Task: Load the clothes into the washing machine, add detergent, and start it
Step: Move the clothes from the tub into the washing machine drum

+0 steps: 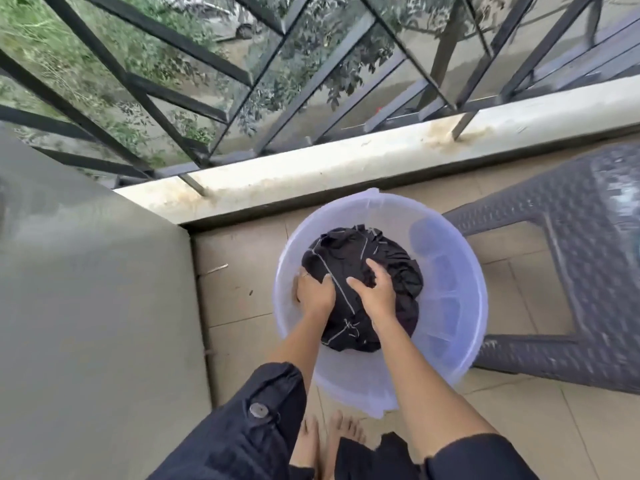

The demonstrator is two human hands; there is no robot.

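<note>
1. While both bare feet (327,441) stand on the tiled floor just before the tub, the task looks barely begun: nothing shows clothes loaded, detergent added or a machine started, so I judge all three steps still lie ahead.
2. One pale translucent round plastic tub (460,299) sits on the beige floor tiles (239,299), and one heap of black clothes with thin white seams (349,258) lies inside it, filling the left and middle of its bottom and leaving the right wall bare. How many garments make up the heap cannot be told.
3. Two hands are in the tub. The left hand (313,292) is at the tub's left wall, fingers curled under the near-left edge of the heap and closing on the cloth. The right hand (374,289) lies on top of the heap's middle, fingers bent and digging into the fabric; it seems to be gathering it, not yet lifting.
4. One dark grey woven-pattern plastic stool (571,244) stands just beside the tub's right rim.
5. One broad grey flat surface (86,289) fills the left side; whether it is the washing machine's lid I cannot tell.
6. Beyond the tub runs one pale stained concrete ledge (346,161), and above it one black metal window grille (214,81).
7. No detergent container is in view.
</note>
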